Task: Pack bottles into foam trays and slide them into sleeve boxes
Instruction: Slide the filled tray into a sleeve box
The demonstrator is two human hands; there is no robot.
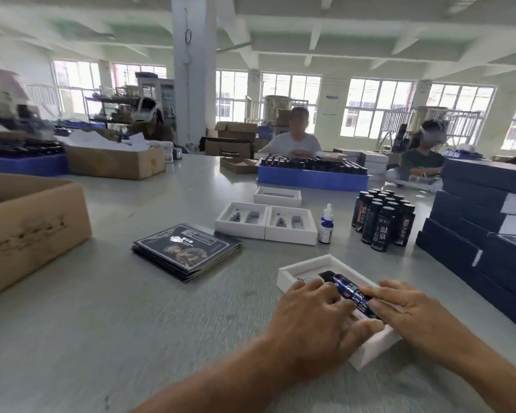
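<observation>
Head view: your left hand [313, 320] and right hand [411, 311] lie flat, fingers spread, gripping nothing, pressing the dark bottle [349, 290] into the near foam tray [307, 268]. Press evenly along the bottle until it sits level in the tray; steady the tray.

Bright daylight via rear windows [376, 107], motion blur, fisheye edges
</observation>
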